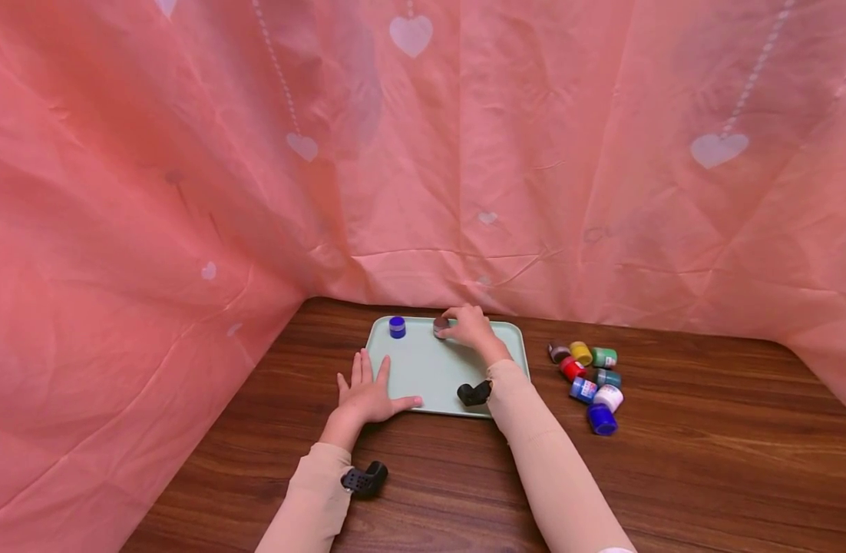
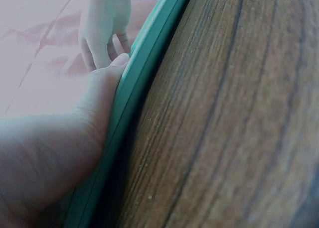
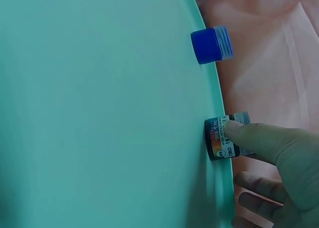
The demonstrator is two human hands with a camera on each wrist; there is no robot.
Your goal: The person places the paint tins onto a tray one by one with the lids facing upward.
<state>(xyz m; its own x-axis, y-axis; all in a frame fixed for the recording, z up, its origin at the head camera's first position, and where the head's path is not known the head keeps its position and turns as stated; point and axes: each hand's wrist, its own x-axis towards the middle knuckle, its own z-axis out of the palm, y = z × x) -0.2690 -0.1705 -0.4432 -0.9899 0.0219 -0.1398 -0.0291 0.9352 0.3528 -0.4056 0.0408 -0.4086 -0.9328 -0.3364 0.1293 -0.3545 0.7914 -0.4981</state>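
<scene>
A pale green tray (image 1: pixel 430 376) lies on the wooden table. At its far edge my right hand (image 1: pixel 471 330) pinches a small brown paint jar (image 1: pixel 440 328) between thumb and fingers; the printed label of this paint jar (image 3: pixel 220 137) shows in the right wrist view. To the left of it, a blue paint jar (image 1: pixel 397 328) stands upright on the tray near the far left corner. My left hand (image 1: pixel 368 398) rests with spread, straight fingers at the tray's near left corner. In the left wrist view, the left thumb (image 2: pixel 102 86) lies along the tray rim (image 2: pixel 119 108).
Right of the tray, several paint jars lie close together on the table (image 1: pixel 706 461), among them a yellow jar (image 1: pixel 580 353), a red jar (image 1: pixel 573 369), a green jar (image 1: pixel 604 357) and a dark blue jar (image 1: pixel 602 420). A pink curtain (image 1: pixel 533 192) hangs behind and at the left.
</scene>
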